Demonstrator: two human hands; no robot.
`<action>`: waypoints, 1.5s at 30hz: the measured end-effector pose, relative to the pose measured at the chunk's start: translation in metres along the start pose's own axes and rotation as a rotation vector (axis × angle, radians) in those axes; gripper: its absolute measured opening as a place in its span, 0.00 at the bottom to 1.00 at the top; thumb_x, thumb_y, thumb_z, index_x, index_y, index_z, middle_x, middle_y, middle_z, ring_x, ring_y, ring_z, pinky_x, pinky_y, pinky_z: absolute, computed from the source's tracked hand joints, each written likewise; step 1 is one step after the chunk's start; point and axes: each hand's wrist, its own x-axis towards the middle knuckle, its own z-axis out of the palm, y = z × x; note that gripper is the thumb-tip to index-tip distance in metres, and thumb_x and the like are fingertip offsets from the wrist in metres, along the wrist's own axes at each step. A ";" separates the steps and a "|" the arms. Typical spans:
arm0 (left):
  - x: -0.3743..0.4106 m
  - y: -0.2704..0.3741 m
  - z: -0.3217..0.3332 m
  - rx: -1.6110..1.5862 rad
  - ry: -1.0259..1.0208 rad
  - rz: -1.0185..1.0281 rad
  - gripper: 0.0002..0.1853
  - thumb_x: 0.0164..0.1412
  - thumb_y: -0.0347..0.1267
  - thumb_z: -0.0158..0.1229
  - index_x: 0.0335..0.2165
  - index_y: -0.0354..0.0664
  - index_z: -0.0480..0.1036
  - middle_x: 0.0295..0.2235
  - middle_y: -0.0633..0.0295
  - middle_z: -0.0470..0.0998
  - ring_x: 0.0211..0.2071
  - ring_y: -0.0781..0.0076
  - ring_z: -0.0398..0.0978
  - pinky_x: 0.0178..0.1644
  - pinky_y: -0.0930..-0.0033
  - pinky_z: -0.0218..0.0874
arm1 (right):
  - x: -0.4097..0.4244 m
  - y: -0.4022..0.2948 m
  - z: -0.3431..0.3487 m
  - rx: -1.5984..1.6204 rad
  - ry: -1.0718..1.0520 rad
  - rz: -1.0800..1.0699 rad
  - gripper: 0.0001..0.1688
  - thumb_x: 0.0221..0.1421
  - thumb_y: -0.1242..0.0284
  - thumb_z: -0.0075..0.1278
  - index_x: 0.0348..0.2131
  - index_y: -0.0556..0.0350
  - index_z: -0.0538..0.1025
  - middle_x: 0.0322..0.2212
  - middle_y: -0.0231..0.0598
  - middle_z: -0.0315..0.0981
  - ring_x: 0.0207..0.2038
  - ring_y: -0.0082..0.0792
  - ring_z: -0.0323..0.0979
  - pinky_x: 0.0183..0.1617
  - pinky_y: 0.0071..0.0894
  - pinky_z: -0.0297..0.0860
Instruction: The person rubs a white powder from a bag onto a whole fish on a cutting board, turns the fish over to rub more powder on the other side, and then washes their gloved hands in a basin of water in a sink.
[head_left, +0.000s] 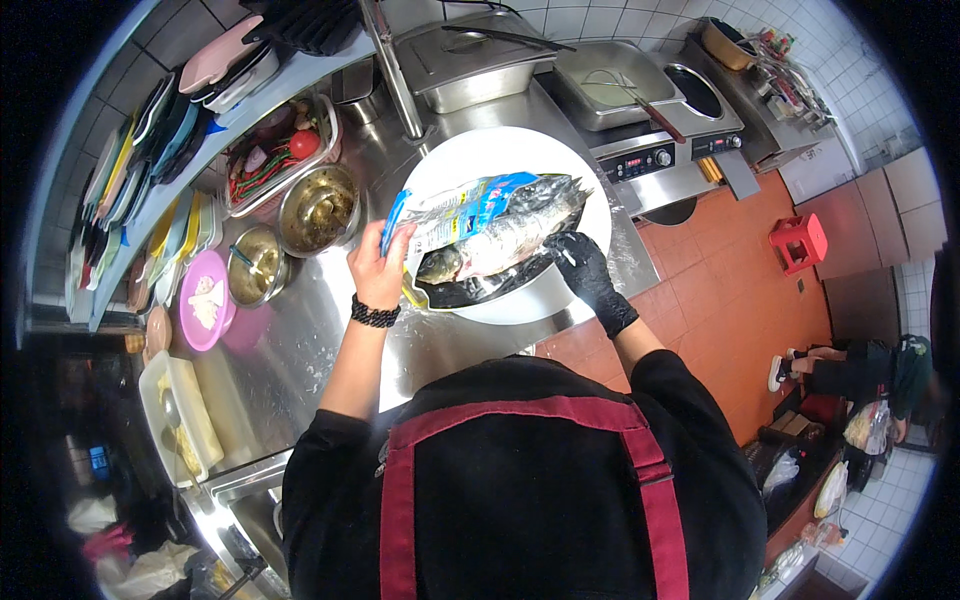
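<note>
My bare left hand (379, 262) grips one end of a printed blue-and-clear plastic bag (457, 214). The bag stretches along the upper side of a whole silvery fish (499, 246) and bears writing. The fish lies with its head at lower left and its tail at upper right, on a glossy black surface (480, 292) that looks like a dish or a liner. Beneath is a thick round white chopping board (510, 142). In a black glove, my right hand (586, 274) is at the fish's lower right side; its fingertips are partly hidden, so their grip is unclear.
To the left stand two steel bowls (319, 210), a pink bowl (202, 300) and a basket of vegetables (277, 157). A metal pole (394, 71) rises behind the board. A steel pan (619, 79) sits on the cooker, far right. Another person (847, 367) is at the right.
</note>
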 end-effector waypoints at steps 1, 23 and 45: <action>0.001 -0.005 0.006 0.006 -0.018 0.019 0.08 0.46 0.30 0.57 0.25 0.38 0.68 0.13 0.60 0.69 0.14 0.76 0.65 0.18 0.76 0.56 | -0.001 -0.001 -0.001 -0.010 0.007 0.005 0.09 0.43 0.74 0.45 0.30 0.50 0.71 0.32 0.37 0.69 0.37 0.40 0.65 0.41 0.36 0.60; -0.007 -0.049 0.065 -0.769 0.189 -0.517 0.12 0.51 0.28 0.50 0.37 0.34 0.65 0.33 0.62 0.71 0.32 0.78 0.68 0.38 0.76 0.59 | 0.003 0.003 0.011 0.007 -0.080 0.110 0.14 0.47 0.73 0.41 0.38 0.51 0.68 0.37 0.42 0.66 0.41 0.43 0.63 0.44 0.36 0.60; -0.220 -0.207 -0.135 -1.840 0.615 -0.872 0.19 0.50 0.48 0.47 0.30 0.44 0.68 0.18 0.70 0.64 0.16 0.82 0.60 0.19 0.82 0.52 | 0.008 0.014 0.072 -0.462 -0.508 -0.166 0.33 0.47 0.59 0.40 0.51 0.51 0.55 0.53 0.41 0.45 0.55 0.38 0.43 0.56 0.50 0.33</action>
